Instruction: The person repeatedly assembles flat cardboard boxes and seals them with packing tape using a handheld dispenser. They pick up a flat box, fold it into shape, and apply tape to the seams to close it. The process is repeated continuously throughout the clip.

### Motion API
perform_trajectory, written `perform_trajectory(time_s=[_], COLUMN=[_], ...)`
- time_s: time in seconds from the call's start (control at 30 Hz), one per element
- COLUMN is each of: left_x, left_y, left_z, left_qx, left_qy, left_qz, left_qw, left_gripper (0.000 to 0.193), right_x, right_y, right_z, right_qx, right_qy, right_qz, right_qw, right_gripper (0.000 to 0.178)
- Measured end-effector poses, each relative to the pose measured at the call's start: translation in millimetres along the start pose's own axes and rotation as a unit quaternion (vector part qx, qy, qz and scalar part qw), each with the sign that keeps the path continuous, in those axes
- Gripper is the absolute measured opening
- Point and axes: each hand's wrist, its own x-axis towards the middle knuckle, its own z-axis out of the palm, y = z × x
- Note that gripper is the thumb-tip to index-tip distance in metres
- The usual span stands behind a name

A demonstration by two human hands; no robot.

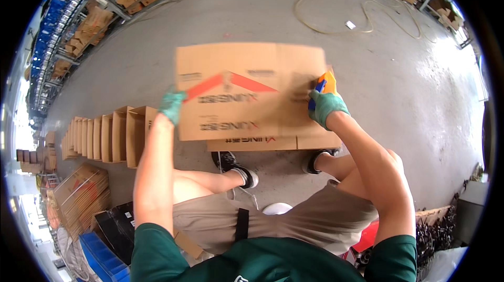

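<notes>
A flat cardboard carton [231, 114] with a red chevron and dark print is held up in front of me, slightly blurred. At its left edge, my left hand [172, 105], in a green glove, is closed on the cardboard. My right hand [329, 107], also gloved in green, is wrapped round an orange and blue tape dispenser [329, 81] beside the carton's right edge. Whether its fingers also pinch the cardboard is hidden. Beneath the held carton, another carton [262, 144] shows its near edge, close to my shoes.
Opened cartons [121, 129] stand in a row on the floor to my left. A stack of flattened cartons [81, 192] leans nearer me, beside a blue bin [102, 256]. A hose [299, 11] loops over the far floor. Racks with boxes [89, 24] line the far left.
</notes>
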Motion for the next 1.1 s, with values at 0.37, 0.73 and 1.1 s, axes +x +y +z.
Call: perform_trajectory(time_s=[0.37, 0.73, 1.1], left_x=[-5, -23, -55], left_y=[0, -6, 8], left_z=[-56, -37, -8], left_qx=[-0.057, -0.006, -0.033], left_qy=[0.04, -0.001, -0.102], left_qz=[0.069, 0.084, 0.07], left_qw=[0.995, 0.996, 0.992], left_gripper=[0.047, 0.041, 0.063], right_x=[-42, -43, -65], right_y=[-75, -137, -151], right_z=[-35, -63, -86], right_qx=[-0.297, -0.225, 0.047], right_qy=[0.074, 0.358, 0.219], right_qz=[-0.137, -0.367, -0.584], right_qw=[0.942, 0.829, 0.78], right_gripper=[0.049, 0.07, 0.036])
